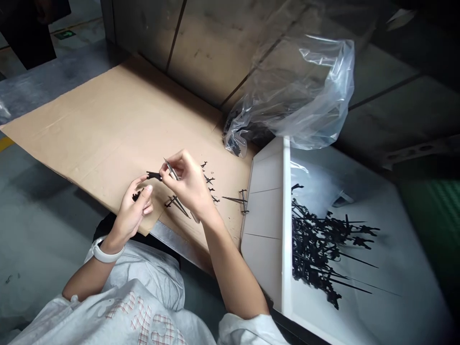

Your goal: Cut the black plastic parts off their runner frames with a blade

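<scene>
My left hand [133, 206] is closed on a small black plastic part [135, 195], which shows partly between its fingers. Between my two hands lies another small black piece [154, 176], its left end by my left fingertips and its right end at my right fingers. My right hand [185, 179] is closed around a slim pointed metal tool [170, 167] whose tip points up and left; its exact kind cannot be made out. Just below my right hand, a black sprue piece [176, 205] with long thin legs rests on the cardboard [108, 129].
More black sprue scraps [208, 179] lie right of my hand, and one [241, 199] sits against the white bin [286, 215]. Inside the bin is a tangled heap of black sprues [316, 244]. Behind stands a clear plastic bag [316, 110] with black parts. A metal wall rises at the back.
</scene>
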`<state>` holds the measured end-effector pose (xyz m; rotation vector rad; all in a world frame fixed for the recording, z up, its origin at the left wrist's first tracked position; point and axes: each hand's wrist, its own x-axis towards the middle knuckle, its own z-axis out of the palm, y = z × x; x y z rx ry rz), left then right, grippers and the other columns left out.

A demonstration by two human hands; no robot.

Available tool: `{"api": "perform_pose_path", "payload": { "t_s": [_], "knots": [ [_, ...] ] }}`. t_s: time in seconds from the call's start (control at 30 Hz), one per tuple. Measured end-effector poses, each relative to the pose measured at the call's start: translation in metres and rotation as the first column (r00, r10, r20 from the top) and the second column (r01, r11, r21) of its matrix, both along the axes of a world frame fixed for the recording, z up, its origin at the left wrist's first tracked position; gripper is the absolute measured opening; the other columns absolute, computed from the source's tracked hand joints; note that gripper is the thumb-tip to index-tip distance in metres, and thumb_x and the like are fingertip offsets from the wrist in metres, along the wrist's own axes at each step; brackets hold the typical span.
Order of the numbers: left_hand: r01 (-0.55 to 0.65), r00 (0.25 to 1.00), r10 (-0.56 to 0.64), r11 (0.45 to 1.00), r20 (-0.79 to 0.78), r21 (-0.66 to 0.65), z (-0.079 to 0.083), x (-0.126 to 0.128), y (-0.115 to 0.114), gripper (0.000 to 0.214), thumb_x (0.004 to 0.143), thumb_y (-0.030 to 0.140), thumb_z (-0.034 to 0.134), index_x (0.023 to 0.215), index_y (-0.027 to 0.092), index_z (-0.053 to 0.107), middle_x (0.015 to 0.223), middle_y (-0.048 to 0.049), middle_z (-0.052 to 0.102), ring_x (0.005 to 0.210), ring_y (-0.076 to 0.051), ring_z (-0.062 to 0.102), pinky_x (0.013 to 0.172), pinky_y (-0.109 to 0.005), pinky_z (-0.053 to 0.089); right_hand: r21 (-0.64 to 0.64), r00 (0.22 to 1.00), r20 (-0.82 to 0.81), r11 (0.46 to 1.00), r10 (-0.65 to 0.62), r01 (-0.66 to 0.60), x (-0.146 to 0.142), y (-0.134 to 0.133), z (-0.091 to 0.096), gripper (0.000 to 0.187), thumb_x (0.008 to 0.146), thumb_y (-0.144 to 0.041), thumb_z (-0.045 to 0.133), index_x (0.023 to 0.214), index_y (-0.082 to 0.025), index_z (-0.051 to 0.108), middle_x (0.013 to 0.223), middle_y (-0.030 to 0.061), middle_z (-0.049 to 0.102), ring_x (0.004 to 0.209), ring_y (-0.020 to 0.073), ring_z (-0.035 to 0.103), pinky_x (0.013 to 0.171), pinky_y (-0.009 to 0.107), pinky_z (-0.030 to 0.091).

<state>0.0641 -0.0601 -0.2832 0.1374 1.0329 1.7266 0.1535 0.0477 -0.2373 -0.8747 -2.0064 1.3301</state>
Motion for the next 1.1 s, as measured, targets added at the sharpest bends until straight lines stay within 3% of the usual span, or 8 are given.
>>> {"api": "perform_pose_path", "payload": {
  "t_s": [0.1, 0.2, 0.3, 0.4, 0.5, 0.67, 0.87, 1.1],
  "knots": [
    [0.011, 1.000, -0.011, 0.998, 0.006, 0.068, 0.007, 0.009, -0.003, 0.043, 0.073, 0.038, 0.083, 0.104, 0.017, 0.062, 0.054, 0.0102, 0.041, 0.045, -0.003, 0.031, 0.042, -0.011, 0.030, -0.053, 0.993, -0.097, 0.996, -0.070, 0.065, 0.014, -0.027, 0.007, 0.015, 0.080, -0.019, 0.063, 0.085, -0.022, 0.050, 0.082, -0.0014, 0.062, 0.078, 0.0123, 0.062, 0.074, 0.028, 0.049],
    [0.074, 0.997, -0.076, 0.981, 0.002, 0.180, 0.017, 0.016, -0.007, 0.031, 0.078, 0.042, 0.079, 0.083, 0.017, 0.060, 0.051, 0.0101, 0.036, 0.044, -0.003, 0.026, 0.042, -0.011, 0.029, -0.111, 0.980, -0.178, 0.991, -0.090, 0.071, 0.030, -0.052, 0.011, 0.017, 0.083, -0.017, 0.067, 0.089, -0.022, 0.052, 0.084, -0.0014, 0.063, 0.080, 0.0112, 0.065, 0.074, 0.025, 0.053],
    [0.188, 0.982, -0.188, 0.947, -0.023, 0.261, 0.024, 0.020, -0.013, 0.033, 0.085, 0.042, 0.072, 0.074, 0.018, 0.053, 0.052, 0.0101, 0.030, 0.044, -0.003, 0.021, 0.043, -0.012, 0.026, -0.046, 0.983, -0.181, 0.998, -0.042, 0.034, 0.050, -0.067, 0.015, 0.021, 0.084, -0.016, 0.069, 0.098, -0.023, 0.054, 0.092, 0.0009, 0.063, 0.080, 0.0106, 0.065, 0.069, 0.023, 0.055],
    [0.347, 0.938, -0.329, 0.872, -0.110, 0.345, 0.027, 0.022, -0.021, 0.035, 0.092, 0.048, 0.061, 0.075, 0.018, 0.052, 0.054, 0.0086, 0.029, 0.047, -0.006, 0.026, 0.045, -0.015, 0.029, 0.186, 0.994, -0.108, 0.983, 0.022, -0.002, 0.070, -0.071, 0.021, 0.028, 0.083, -0.021, 0.074, 0.102, -0.024, 0.053, 0.099, 0.0042, 0.059, 0.085, 0.0137, 0.064, 0.062, 0.023, 0.055],
    [0.524, 0.851, -0.473, 0.789, -0.227, 0.320, 0.028, 0.023, -0.026, 0.036, 0.094, 0.050, 0.055, 0.079, 0.018, 0.053, 0.056, 0.0078, 0.032, 0.048, -0.006, 0.028, 0.048, -0.018, 0.033, 0.355, 0.993, -0.040, 0.931, 0.108, -0.086, 0.084, -0.072, 0.027, 0.036, 0.079, -0.022, 0.079, 0.103, -0.023, 0.053, 0.098, 0.0042, 0.058, 0.086, 0.0153, 0.064, 0.061, 0.024, 0.056],
    [0.723, 0.690, -0.654, 0.635, -0.310, 0.272, 0.034, 0.020, -0.027, 0.032, 0.095, 0.047, 0.055, 0.085, 0.017, 0.054, 0.062, 0.0056, 0.040, 0.053, -0.008, 0.033, 0.050, -0.019, 0.033, 0.295, 0.981, -0.161, 0.954, 0.109, -0.058, 0.098, -0.079, 0.027, 0.029, 0.081, -0.011, 0.075, 0.100, -0.022, 0.056, 0.088, 0.0019, 0.062, 0.075, 0.0115, 0.063, 0.057, 0.022, 0.053],
    [0.759, 0.645, -0.602, 0.573, -0.470, 0.309, 0.032, 0.022, -0.025, 0.033, 0.098, 0.043, 0.050, 0.083, 0.016, 0.059, 0.066, 0.0017, 0.047, 0.058, -0.010, 0.041, 0.057, -0.023, 0.037, 0.189, 0.965, -0.253, 0.982, 0.069, -0.020, 0.110, -0.089, 0.016, 0.036, 0.077, -0.020, 0.081, 0.106, -0.024, 0.058, 0.089, 0.0021, 0.062, 0.068, 0.0110, 0.060, 0.051, 0.021, 0.050],
    [0.761, 0.610, -0.549, 0.607, -0.571, 0.229, 0.032, 0.029, -0.024, 0.042, 0.099, 0.049, 0.041, 0.072, 0.019, 0.052, 0.066, -0.0010, 0.046, 0.060, -0.014, 0.043, 0.056, -0.027, 0.037, 0.401, 0.986, -0.143, 0.916, 0.089, -0.024, 0.114, -0.092, 0.021, 0.037, 0.080, -0.031, 0.078, 0.111, -0.020, 0.060, 0.087, 0.0025, 0.062, 0.065, 0.0109, 0.058, 0.050, 0.022, 0.052]
  ]
}}
